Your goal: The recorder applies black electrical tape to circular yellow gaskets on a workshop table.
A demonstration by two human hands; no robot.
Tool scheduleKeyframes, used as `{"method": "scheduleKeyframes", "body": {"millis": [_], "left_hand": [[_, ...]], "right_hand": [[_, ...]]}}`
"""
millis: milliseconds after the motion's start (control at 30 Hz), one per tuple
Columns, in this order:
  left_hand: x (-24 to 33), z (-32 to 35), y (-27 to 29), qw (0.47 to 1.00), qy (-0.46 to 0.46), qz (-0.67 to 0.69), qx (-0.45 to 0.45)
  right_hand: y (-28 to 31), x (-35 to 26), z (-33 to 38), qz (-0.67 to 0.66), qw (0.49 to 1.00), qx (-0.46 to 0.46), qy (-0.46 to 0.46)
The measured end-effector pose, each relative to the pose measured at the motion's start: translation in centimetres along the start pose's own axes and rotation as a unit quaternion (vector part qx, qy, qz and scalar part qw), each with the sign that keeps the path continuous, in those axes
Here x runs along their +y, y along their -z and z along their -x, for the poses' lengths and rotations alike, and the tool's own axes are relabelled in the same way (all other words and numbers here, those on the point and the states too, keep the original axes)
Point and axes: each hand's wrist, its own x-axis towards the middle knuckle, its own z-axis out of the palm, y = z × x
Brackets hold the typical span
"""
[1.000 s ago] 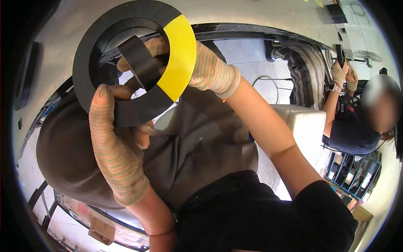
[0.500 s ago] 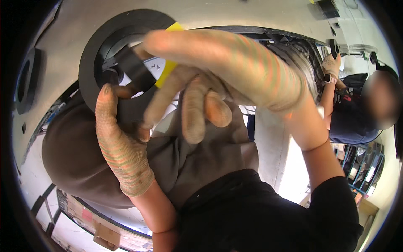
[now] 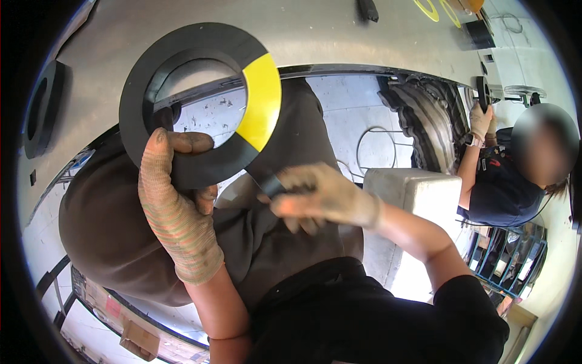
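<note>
My left grip point(image 3: 177, 212) is closed on the lower left of a black flat ring point(image 3: 134, 100), and the glove covers this portion; one of my fingers shows inside the opening, and how the others press behind I cannot see. My right grip point(image 3: 327, 197) is blurred, but its fingers seem to pinch a short dark strip point(image 3: 271, 185) beside the lower right edge of the ring. One end of the strip is hidden in the fingers; whether the other end touches the ring, I cannot tell.

The ring is held up over my brown-covered lap point(image 3: 115, 230), with its upper part seen against the surface point(image 3: 339, 39). It is wide and matt black, with one bright yellow segment point(image 3: 264, 100) on its right side. The inner wall is visible at the upper left of the opening.

On the surface at far left there is a second black ring point(image 3: 43, 112), strongly bent by the lens. At upper right, two thin yellow rings point(image 3: 428, 8) are cut by the picture's edge. My right forearm point(image 3: 412, 230) passes in front of a pale block point(image 3: 418, 188), so part of it is covered. Farther right, a co-worker point(image 3: 503, 188) holds a black round piece point(image 3: 482, 92), seen almost edge-on.
</note>
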Motion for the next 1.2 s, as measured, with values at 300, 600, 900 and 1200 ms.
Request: {"method": "scheduleKeyframes", "body": {"millis": [300, 600, 900, 1200], "left_hand": [[-0.6, 0.3, -0.1, 0.998, 0.047, 0.000, -0.045], [-0.4, 0.3, 0.8, 0.996, 0.039, 0.009, -0.074], [-0.3, 0.0, 1.1, 0.990, 0.035, 0.047, -0.127], [0.4, -0.5, 0.3, 0.999, -0.015, 0.033, -0.020]], "right_hand": [[5.4, -2.6, -10.9, 0.390, 0.742, 0.126, 0.530], [4.4, -0.3, -8.2, -0.177, 0.904, -0.134, 0.366], [1.4, -9.0, 2.4, 0.021, 0.983, 0.003, 0.181], [1.5, -6.4, 5.4, 0.052, 0.987, -0.081, 0.130]]}}
